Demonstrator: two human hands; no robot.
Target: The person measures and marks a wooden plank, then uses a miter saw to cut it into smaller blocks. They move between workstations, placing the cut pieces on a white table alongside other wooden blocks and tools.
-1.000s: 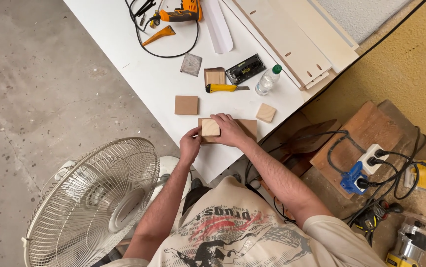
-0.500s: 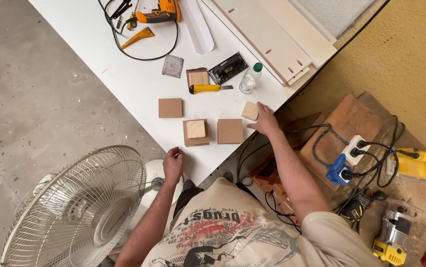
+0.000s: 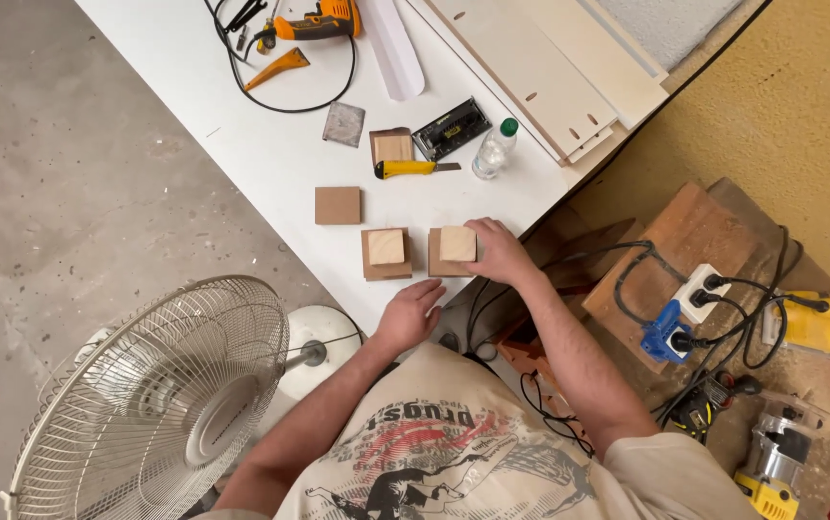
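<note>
A long white table (image 3: pixel 242 106) runs slantwise across the view, its near edge by the person's waist. On the floor to the left a big pedestal fan (image 3: pixel 160 400) stands close against that edge, just below the left arm. Along the table's far right side lies a stack of pale boards (image 3: pixel 540 67). At the far end sit an orange drill (image 3: pixel 314 19) with a black cord looped round it, and a small clear bottle (image 3: pixel 494 149) with a green cap; what is in it cannot be told. Beside the bottle lies a yellow knife (image 3: pixel 410 169), its long axis roughly crosswise, blade end toward the bottle.

Nearer, a lone brown square (image 3: pixel 338 205) lies flat. Next to it a brown square (image 3: pixel 386 255) carries a smaller pale block (image 3: pixel 386 247) on top. Just right of that, a second pale block (image 3: pixel 457 244) rests on another brown square near the table's edge, sides about parallel to its neighbour.

The right hand (image 3: pixel 497 250) has its fingers closed lightly on that second block's right side. The left hand (image 3: pixel 410 313) rests loosely open, palm down, at the table edge, holding nothing.
</note>
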